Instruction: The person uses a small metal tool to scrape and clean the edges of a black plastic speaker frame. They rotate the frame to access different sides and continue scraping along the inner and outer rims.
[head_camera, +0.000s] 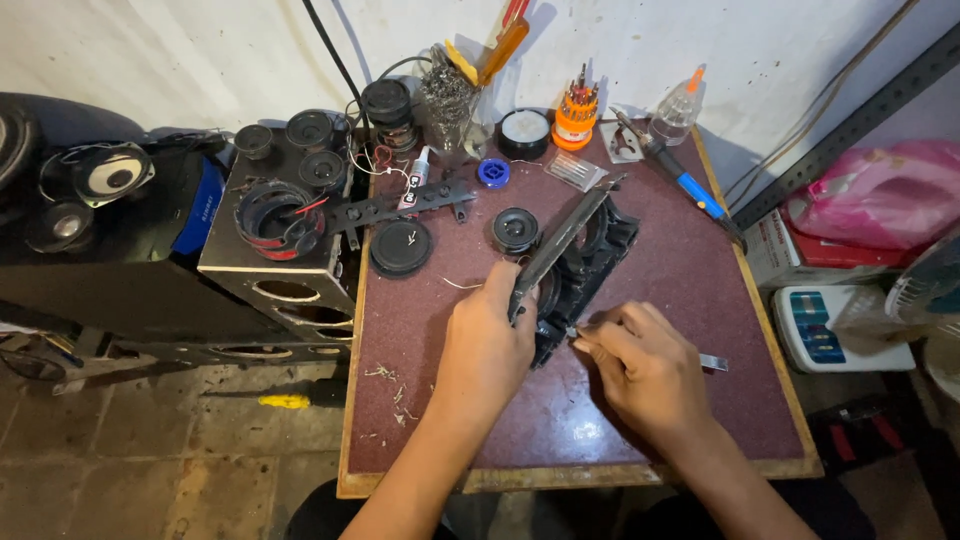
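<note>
A small dark-red table (690, 300) stands against a whitish wall, over a worn tiled floor. A pink bag (880, 190) lies right of it, above a white box (830, 325). The black speaker housing (580, 265) lies mid-table, its long axis running from lower left to upper right. The left hand (488, 345) grips its near end; the right hand (645, 365) pinches a thin metal tool (712, 361) against it.

A small repair workshop is shown. A worn red worktable (690, 300) is crowded with loose speakers (401, 246), a set of screwdrivers (576, 118), a glue bottle (676, 112) and a soldering iron (690, 187). Opened speaker boxes (285, 275) are stacked beside it.
</note>
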